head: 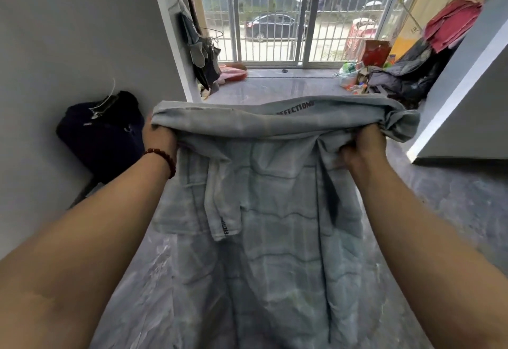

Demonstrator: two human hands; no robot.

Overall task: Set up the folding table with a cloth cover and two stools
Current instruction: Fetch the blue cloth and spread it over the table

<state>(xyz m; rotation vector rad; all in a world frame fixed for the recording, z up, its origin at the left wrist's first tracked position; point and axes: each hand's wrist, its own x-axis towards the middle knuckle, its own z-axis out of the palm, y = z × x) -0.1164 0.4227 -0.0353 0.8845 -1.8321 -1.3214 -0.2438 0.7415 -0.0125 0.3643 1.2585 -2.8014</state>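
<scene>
Both hands, the left hand (159,135) and right hand (362,145), grip the grey cloth (275,183) in the air above the floor (453,197). No table or stools are visible, so most work remains.

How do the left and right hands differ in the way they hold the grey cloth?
The left hand wears a red bead bracelet at the wrist; the right hand has none. The left hand grips a smooth fold of the grey cloth; the right hand clutches a bunched wad. Both hold its upper edge, the rest hanging down.
</scene>
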